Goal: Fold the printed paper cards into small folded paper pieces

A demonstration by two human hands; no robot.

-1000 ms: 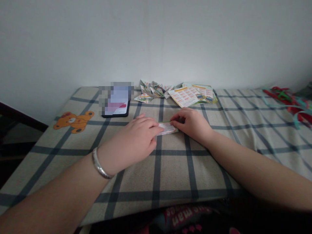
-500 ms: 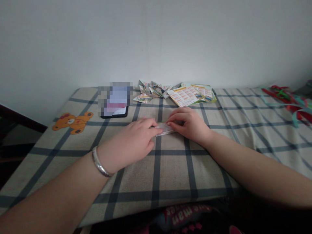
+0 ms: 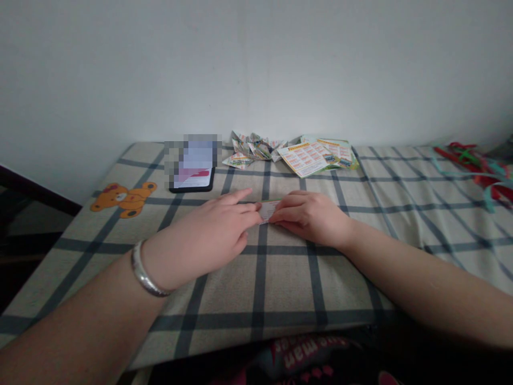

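Paper (image 3: pixel 269 206), a small printed piece, lies on the checked cloth (image 3: pixel 224 313) of the bench, near the middle, between the tips of my two hands. At the left side of the bench I see an orange bear (image 3: pixel 123 200), flat, its head pointing left; whether it is a cut-out or part of the cloth I cannot tell. Right of it, near the back, lies a phone (image 3: pixel 192 182) with its screen lit and partly blurred out. I wear a silver bracelet (image 3: pixel 145 270) on my left wrist. My left hand (image 3: pixel 210 232) is palm down, fingers loosely spread, with the tips resting on the paper's left end. Behind the paper, near the wall (image 3: pixel 256 69), sit some folded papers (image 3: pixel 256 148), and just right of them overlapping leaflets (image 3: pixel 306 159). My right hand (image 3: pixel 315 216) is narrow, fingers and thumb drawn together at the paper's right end and covering it; whether they pinch or only press it I cannot tell. Far right, red, green and pale blue ribbons (image 3: pixel 475 167) lie in a tangle.
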